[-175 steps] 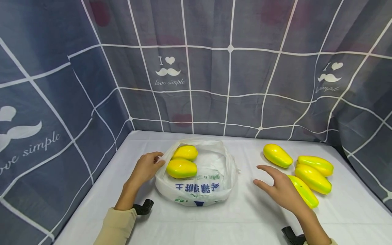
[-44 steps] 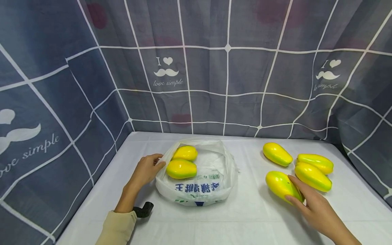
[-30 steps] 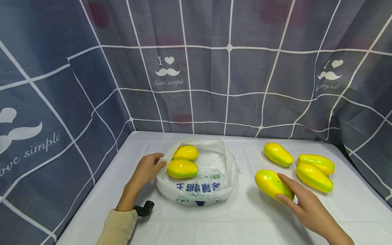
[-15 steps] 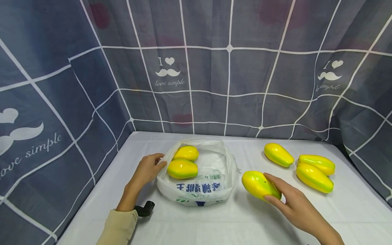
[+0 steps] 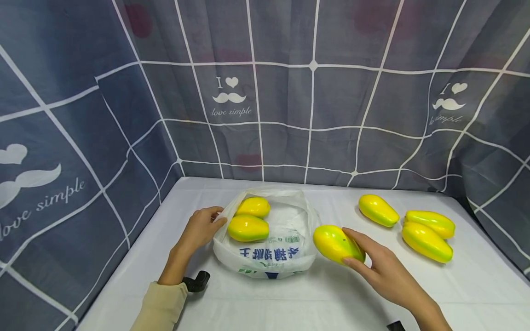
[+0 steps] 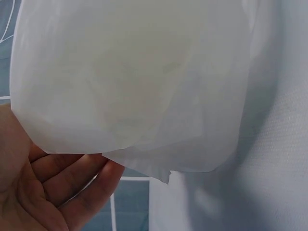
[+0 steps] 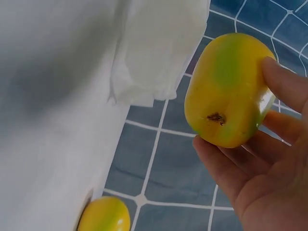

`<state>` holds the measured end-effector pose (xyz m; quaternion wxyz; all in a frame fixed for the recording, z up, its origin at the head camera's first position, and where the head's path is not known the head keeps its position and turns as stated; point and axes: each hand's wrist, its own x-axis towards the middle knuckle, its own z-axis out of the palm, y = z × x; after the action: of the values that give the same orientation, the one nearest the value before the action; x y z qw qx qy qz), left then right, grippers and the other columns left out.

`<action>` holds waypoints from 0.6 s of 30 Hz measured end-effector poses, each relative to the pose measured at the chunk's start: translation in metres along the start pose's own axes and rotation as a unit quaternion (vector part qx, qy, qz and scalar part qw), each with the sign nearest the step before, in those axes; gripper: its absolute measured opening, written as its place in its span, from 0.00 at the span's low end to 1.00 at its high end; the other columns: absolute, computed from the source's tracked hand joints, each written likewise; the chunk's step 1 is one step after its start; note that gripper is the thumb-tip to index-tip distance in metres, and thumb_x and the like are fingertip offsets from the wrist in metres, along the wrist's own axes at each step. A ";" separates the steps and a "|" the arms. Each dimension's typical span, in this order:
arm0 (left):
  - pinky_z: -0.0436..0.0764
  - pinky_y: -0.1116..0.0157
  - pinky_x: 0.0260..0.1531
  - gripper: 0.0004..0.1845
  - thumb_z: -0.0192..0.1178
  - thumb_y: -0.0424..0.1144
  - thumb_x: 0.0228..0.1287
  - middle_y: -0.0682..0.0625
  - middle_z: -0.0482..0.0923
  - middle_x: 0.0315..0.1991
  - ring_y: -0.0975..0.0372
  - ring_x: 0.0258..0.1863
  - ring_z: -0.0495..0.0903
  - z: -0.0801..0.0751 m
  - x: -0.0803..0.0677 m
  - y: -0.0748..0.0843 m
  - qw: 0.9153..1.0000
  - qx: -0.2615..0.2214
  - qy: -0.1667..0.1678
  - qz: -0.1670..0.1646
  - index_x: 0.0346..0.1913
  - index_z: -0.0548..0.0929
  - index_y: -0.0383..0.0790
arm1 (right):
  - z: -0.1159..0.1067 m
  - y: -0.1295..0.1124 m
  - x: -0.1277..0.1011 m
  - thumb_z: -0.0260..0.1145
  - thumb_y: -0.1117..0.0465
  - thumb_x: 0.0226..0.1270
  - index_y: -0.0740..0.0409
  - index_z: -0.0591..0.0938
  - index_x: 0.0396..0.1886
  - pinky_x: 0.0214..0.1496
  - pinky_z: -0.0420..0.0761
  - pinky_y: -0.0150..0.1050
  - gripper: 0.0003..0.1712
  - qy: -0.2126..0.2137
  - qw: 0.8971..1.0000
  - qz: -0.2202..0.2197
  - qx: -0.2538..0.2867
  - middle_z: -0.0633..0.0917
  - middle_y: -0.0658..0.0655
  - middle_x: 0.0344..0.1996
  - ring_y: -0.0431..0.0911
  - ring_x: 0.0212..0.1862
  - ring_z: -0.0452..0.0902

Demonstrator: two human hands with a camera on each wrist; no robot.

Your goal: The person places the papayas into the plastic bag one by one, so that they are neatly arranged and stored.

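A white plastic bag with blue printing stands with its mouth wide on the table, and two yellow-green papayas lie inside it on the left. My left hand pinches the bag's left rim; the left wrist view has the bag's side above the curled fingers. My right hand grips another papaya between thumb and fingers, raised beside the bag's right edge. In the right wrist view this papaya shows its dark stem end, with the bag behind it.
On the right of the white-covered table lie three more papayas, one apart and a touching pair. A grey checked curtain closes off the back and sides.
My right hand took hold of the nearest papaya on the right and has carried it left to the bag's right edge. The left hand has stayed at the bag's rim.
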<state>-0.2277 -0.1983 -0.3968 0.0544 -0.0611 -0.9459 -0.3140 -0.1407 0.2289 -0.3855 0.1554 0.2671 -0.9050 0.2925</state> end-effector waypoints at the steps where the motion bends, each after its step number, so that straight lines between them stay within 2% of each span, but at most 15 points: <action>1: 0.77 0.50 0.46 0.21 0.60 0.39 0.69 0.38 0.81 0.47 0.50 0.43 0.78 0.000 0.000 0.000 1.000 0.000 0.000 0.000 0.60 0.79 0.30 | 0.001 -0.001 0.001 0.71 0.56 0.64 0.51 0.71 0.70 0.60 0.60 0.17 0.35 -0.003 1.000 0.001 0.002 0.78 0.49 0.62 0.44 0.60 0.74; 10: 0.78 0.50 0.47 0.22 0.61 0.39 0.69 0.38 0.81 0.47 0.49 0.44 0.79 -0.001 0.000 0.001 1.000 -0.003 0.003 0.000 0.60 0.78 0.29 | 0.017 -0.009 0.011 0.69 0.56 0.66 0.53 0.68 0.72 0.61 0.68 0.26 0.36 -0.016 1.000 -0.013 0.009 0.77 0.49 0.63 0.47 0.61 0.75; 15: 0.78 0.50 0.46 0.22 0.61 0.39 0.68 0.38 0.82 0.46 0.50 0.44 0.79 0.000 0.000 0.001 1.000 -0.003 0.006 0.005 0.60 0.78 0.29 | 0.024 -0.012 0.015 0.68 0.56 0.67 0.54 0.67 0.73 0.59 0.75 0.46 0.37 -0.028 0.999 -0.015 0.014 0.76 0.51 0.64 0.48 0.62 0.74; 18: 0.78 0.50 0.46 0.22 0.61 0.39 0.68 0.38 0.82 0.46 0.50 0.43 0.79 0.000 0.000 0.001 1.000 -0.004 0.005 0.007 0.60 0.79 0.29 | 0.027 -0.014 0.018 0.69 0.55 0.66 0.57 0.68 0.72 0.58 0.75 0.50 0.36 -0.030 0.999 -0.018 0.019 0.76 0.52 0.64 0.48 0.62 0.74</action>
<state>-0.2281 -0.1974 -0.3966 0.0614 -0.0666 -0.9438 -0.3178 -0.1505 0.1961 -0.3922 0.1285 0.2948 -0.8986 0.2985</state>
